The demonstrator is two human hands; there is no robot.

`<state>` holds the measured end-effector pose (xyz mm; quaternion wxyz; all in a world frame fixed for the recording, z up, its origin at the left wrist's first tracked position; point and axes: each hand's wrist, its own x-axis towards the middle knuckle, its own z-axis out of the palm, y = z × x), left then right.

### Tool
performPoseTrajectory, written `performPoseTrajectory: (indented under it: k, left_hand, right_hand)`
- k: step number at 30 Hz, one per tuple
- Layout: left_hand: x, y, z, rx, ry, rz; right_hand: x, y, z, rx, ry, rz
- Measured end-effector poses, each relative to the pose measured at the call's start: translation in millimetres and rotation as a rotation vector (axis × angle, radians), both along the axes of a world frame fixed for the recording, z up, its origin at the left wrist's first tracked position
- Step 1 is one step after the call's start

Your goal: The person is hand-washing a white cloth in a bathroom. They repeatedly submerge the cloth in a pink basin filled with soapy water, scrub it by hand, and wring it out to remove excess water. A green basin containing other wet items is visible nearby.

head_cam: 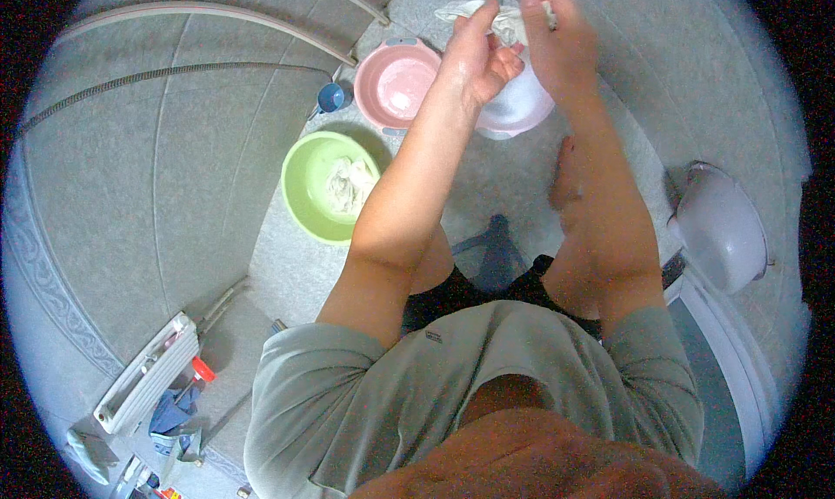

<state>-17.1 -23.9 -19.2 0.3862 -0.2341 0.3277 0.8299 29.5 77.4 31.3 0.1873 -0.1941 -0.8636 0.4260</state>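
Observation:
A wet-looking white cloth (507, 27) is stretched between my two hands, high in the head view. My left hand (484, 55) grips it with the thumb on top and the fingers curled beneath. My right hand (562, 42), slightly blurred, is closed around its other end. Directly below the hands is a pale pink basin (545, 104) with cloudy, whitish water, partly hidden by my left wrist. To its left stands a pink basin (372, 85) with a shiny bottom. Nearer to me, a green basin (297, 186) holds crumpled white cloth (349, 183), partly covered by my left arm.
A blue cup (331, 97) stands by the left wall, under a metal hose (182, 72). Pipes (215, 9) run along that wall. On the right, a pale basin (724, 232) leans against the wall. A white slatted rack (150, 372) is at lower left.

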Motion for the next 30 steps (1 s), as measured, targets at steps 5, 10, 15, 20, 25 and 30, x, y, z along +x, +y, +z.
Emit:
performPoseTrajectory:
  k: [5,10,15,20,25,30]
  left_hand:
    - [-18.6,-10.9,-30.0,0.141,0.179,-0.024]
    - [-12.6,-11.1,-10.2,0.055,0.105,0.032]
    - [3.6,3.0,3.3,0.069,0.207,0.085]
    - [1.0,-2.8,4.5,-0.252,0.486,0.019]
    - [15.3,14.9,14.5,-0.268,0.479,0.167]
    - [18.7,15.5,13.4,-0.286,0.459,0.196]
  right_hand:
    - [5.1,-9.1,-0.3,0.024,0.092,0.079]
    - [24.6,-27.1,-12.3,0.038,0.231,0.440]
    - [11.2,-11.7,-22.4,0.209,0.110,0.255]
    - [18.5,-18.8,-8.4,0.330,0.027,0.302]
    - [10.4,-9.2,-7.5,0.162,-0.141,0.264]
    - [5.2,-14.5,-20.0,0.300,-0.011,0.279]
